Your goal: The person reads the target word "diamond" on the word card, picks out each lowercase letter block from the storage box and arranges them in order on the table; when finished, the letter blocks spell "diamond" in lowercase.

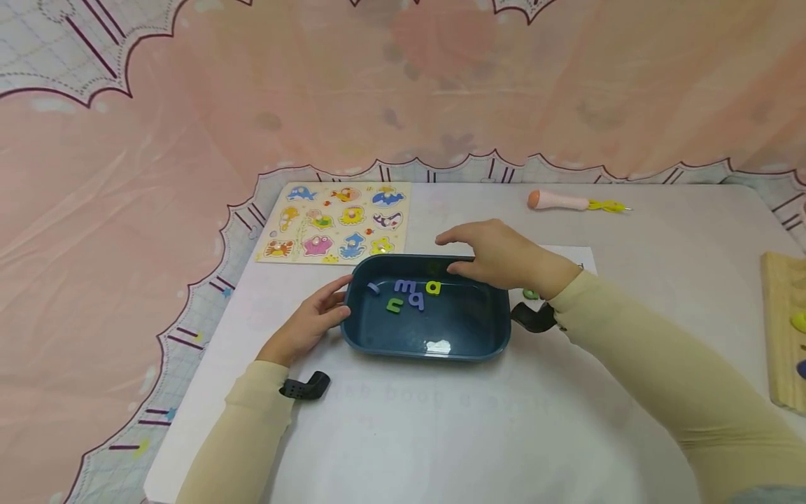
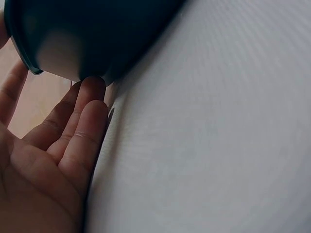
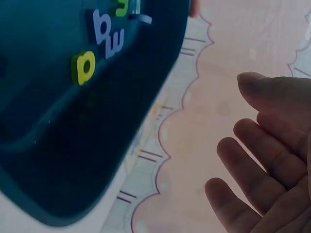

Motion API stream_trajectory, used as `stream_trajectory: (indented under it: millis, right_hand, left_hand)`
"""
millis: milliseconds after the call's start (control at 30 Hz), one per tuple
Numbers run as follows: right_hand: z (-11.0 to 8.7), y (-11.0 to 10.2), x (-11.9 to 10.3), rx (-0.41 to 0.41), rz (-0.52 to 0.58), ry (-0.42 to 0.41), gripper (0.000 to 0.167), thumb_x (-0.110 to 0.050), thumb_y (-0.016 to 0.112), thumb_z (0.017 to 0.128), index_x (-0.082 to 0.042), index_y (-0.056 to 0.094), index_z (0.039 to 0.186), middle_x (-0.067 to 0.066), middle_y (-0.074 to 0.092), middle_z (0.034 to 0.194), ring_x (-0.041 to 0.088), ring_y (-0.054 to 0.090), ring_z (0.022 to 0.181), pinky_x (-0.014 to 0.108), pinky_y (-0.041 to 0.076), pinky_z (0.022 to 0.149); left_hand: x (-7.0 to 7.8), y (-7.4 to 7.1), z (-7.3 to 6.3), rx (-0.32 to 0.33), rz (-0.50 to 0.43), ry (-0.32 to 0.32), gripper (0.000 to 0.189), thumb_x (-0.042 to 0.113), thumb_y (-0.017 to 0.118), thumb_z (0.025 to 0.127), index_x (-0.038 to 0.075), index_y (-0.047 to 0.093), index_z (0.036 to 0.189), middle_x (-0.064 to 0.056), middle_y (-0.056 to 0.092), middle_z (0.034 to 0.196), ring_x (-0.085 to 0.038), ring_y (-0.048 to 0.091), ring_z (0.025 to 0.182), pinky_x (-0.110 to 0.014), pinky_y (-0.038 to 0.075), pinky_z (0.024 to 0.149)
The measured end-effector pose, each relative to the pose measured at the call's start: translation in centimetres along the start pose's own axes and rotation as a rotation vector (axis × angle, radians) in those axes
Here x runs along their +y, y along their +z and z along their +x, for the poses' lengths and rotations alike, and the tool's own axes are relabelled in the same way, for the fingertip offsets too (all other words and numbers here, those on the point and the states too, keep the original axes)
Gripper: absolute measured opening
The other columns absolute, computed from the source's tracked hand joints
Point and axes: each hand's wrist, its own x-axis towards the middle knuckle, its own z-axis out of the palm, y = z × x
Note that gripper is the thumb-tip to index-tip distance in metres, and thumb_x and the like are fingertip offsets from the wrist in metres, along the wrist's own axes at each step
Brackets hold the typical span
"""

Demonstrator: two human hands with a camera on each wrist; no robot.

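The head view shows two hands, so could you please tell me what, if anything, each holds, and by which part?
The left hand holds the tray by its left end; the right hand holds nothing.

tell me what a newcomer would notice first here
Probably the dark-blue rounded rectangular tray, central in the head view, holding purple, green and yellow letters. The left hand touches its left end; the right hand hovers near its far right corner. Behind, leftward, lies a cream board of sea animals.
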Motion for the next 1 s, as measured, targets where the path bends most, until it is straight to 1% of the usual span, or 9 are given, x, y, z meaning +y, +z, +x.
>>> stream_trajectory:
  millis: [167,400,500,633,1000]
  right_hand:
    - [0.7,1.6,-0.3,-0.041,0.025,0.019,0.045,-0.017,0.074,0.093,-0.004,0.062,0.134,0.011,0.064,0.132,0.027,0.059,0.123,0.045,0.044,0.106]
    - [1.4,3.8,0.1,-0.116,0.047,0.046,0.042,-0.015,0.072,0.094,-0.003,0.063,0.133,0.012,0.064,0.132,0.028,0.058,0.123,0.045,0.043,0.107]
    - [1.8,4.3,0.0,-0.137,0.055,0.057,0.042,-0.017,0.072,0.094,-0.004,0.063,0.133,0.012,0.063,0.132,0.028,0.057,0.124,0.045,0.042,0.107]
    - [2.3,4.6,-0.2,-0.139,0.063,0.06,0.043,-0.018,0.071,0.095,-0.004,0.062,0.134,0.012,0.063,0.133,0.028,0.057,0.125,0.045,0.041,0.108]
    - [3.3,5.7,-0.6,-0.199,0.06,0.089,0.041,-0.017,0.069,0.096,-0.005,0.062,0.134,0.011,0.063,0.132,0.026,0.057,0.122,0.044,0.041,0.108]
  left_hand:
    - [-0.2,0.0,0.2,-0.005,0.007,0.011,0.067,0.027,0.06,0.102,0.015,0.027,0.159,-0.028,0.036,0.153,-0.043,0.039,0.138,-0.057,0.032,0.111]
    - [-0.2,0.0,0.0,-0.003,0.007,0.013,0.066,0.025,0.059,0.103,0.014,0.027,0.159,-0.028,0.037,0.152,-0.043,0.039,0.138,-0.057,0.032,0.111]
    - [-0.2,0.0,0.0,-0.003,0.003,0.02,0.065,0.023,0.058,0.103,0.013,0.027,0.159,-0.028,0.037,0.152,-0.043,0.04,0.138,-0.057,0.032,0.111]
    - [-0.2,-0.1,-0.1,-0.003,-0.003,0.024,0.064,0.021,0.057,0.104,0.012,0.027,0.159,-0.029,0.037,0.152,-0.044,0.04,0.137,-0.057,0.032,0.111]
    - [-0.2,0.0,-0.1,0.001,0.008,0.011,0.065,0.025,0.059,0.103,0.014,0.028,0.159,-0.028,0.036,0.153,-0.043,0.039,0.138,-0.058,0.031,0.111]
